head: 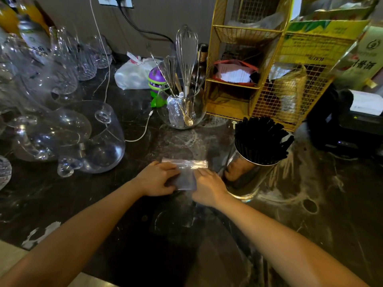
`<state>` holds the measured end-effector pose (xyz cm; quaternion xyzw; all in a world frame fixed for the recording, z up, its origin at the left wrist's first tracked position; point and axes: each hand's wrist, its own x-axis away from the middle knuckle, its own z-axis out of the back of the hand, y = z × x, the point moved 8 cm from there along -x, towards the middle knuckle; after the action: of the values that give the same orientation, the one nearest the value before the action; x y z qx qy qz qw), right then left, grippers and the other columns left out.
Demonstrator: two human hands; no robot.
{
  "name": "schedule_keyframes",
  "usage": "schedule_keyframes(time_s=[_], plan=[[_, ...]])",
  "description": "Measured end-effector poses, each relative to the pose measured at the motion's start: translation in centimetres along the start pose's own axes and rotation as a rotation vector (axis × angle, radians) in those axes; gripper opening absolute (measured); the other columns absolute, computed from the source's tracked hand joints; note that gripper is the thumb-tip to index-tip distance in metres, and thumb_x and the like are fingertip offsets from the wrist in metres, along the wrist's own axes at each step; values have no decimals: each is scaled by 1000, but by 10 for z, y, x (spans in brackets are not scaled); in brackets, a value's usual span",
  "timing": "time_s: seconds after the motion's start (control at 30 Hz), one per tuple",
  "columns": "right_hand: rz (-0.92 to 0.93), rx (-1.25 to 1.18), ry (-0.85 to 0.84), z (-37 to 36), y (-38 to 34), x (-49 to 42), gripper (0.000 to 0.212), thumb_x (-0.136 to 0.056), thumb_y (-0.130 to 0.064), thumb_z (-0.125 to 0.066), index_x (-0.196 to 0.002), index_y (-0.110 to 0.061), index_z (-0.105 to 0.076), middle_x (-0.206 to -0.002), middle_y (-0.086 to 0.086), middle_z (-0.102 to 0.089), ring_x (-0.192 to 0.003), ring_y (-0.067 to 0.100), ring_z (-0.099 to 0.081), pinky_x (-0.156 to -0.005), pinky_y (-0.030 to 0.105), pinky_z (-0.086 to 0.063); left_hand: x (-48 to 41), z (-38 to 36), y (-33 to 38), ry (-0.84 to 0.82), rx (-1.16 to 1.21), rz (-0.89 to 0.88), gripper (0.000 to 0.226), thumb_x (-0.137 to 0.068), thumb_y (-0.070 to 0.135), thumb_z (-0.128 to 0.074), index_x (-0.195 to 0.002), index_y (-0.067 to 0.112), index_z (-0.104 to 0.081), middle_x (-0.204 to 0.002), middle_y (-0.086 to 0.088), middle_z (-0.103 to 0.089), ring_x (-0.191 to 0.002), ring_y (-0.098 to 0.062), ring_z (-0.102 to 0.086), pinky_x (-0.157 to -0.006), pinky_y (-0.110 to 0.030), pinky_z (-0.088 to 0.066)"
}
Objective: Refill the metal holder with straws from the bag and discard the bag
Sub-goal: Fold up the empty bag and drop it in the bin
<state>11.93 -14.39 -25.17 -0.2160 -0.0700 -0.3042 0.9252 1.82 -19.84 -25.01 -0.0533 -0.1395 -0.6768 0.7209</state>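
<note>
A clear plastic bag (pixel 186 172) lies flat on the dark marble counter (pixel 157 224), looking empty, its sealed strip at the far edge. My left hand (pixel 158 178) presses on the bag's left side, fingers curled over it. My right hand (pixel 209 186) rests on the bag's right side. Just right of my right hand stands the shiny metal holder (pixel 246 175), packed with black straws (pixel 261 137) that fan out above its rim.
Clear glass vessels (pixel 68 133) crowd the left. A glass bowl (pixel 181 112) with a whisk and spoons stands behind the bag, beside a white charging cable (pixel 143 131). A gold wire rack (pixel 265 75) rises at the back right, a dark device (pixel 348 125) beside it.
</note>
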Motion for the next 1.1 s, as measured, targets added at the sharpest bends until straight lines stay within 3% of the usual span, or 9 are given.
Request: schedule_keyframes(time_s=[0.1,0.17,0.27,0.37,0.43,0.63,0.77,0.87,1.1], plan=[[55,138,-35,-1,-7,4,64,-79,-17,-56,-136,-5,-31,-142,14,-41,-134,29,-33,-112,40,-25,4,5,8,-45,5,-45,67,-76,43,-57,-135,16,-38,-144,-8,-41,-131,-22,-39,-111,-33,-24],[58,165,0,4,-10,6,51,-82,-9,-51,-130,-2,-35,-136,18,-48,-129,31,-40,-108,39,-28,4,7,11,-34,-7,-53,55,-79,33,-55,-130,14,-44,-139,-10,-48,-127,-24,-43,-110,-36,-29],[45,183,49,16,-13,5,39,-85,-2,-43,-124,-1,-38,-122,22,-59,-114,37,-53,-96,41,-38,1,13,10,33,11,-31,36,-83,21,-49,-119,16,-52,-124,-11,-59,-110,-27,-56,-93,-35,-42],[42,175,47,23,-14,3,33,-88,-4,-39,-121,-1,-40,-116,23,-62,-103,38,-59,-80,38,-41,0,23,8,67,19,28,31,-90,22,-43,-119,20,-51,-118,-12,-63,-101,-29,-60,-82,-35,-45],[44,181,43,26,-12,1,31,-89,-5,-38,-119,0,-43,-116,22,-62,-103,38,-59,-79,38,-41,-1,27,9,71,20,22,34,-93,24,-39,-126,22,-48,-121,-12,-61,-103,-30,-60,-83,-36,-45],[107,308,60,19,-14,-1,41,-89,-3,-36,-129,-3,-43,-117,22,-63,-106,36,-60,-97,40,-38,-2,16,8,16,-108,-8,45,-93,18,-35,-137,25,-28,-128,-14,-55,-105,-30,-60,-86,-37,-46],[171,261,47,15,-19,-2,52,-90,-2,-35,-140,-15,-30,-125,18,-58,-111,37,-57,-89,43,-45,-3,15,6,27,-78,19,50,-91,12,-37,-139,26,-26,-138,-15,-48,-112,-31,-57,-93,-38,-44],[190,268,37,17,-20,-6,50,-89,-3,-38,-138,-15,-36,-124,17,-58,-111,36,-56,-89,41,-45,-3,17,6,78,-64,-17,48,-91,14,-38,-136,30,-32,-139,-11,-48,-112,-31,-57,-92,-38,-45],[132,161,-18,17,-13,-9,34,-87,-3,-42,-118,-5,-57,-119,18,-60,-108,36,-55,-83,40,-47,1,28,1,164,88,-75,35,-90,16,-47,-125,18,-52,-130,-12,-58,-114,-28,-57,-99,-37,-45]])
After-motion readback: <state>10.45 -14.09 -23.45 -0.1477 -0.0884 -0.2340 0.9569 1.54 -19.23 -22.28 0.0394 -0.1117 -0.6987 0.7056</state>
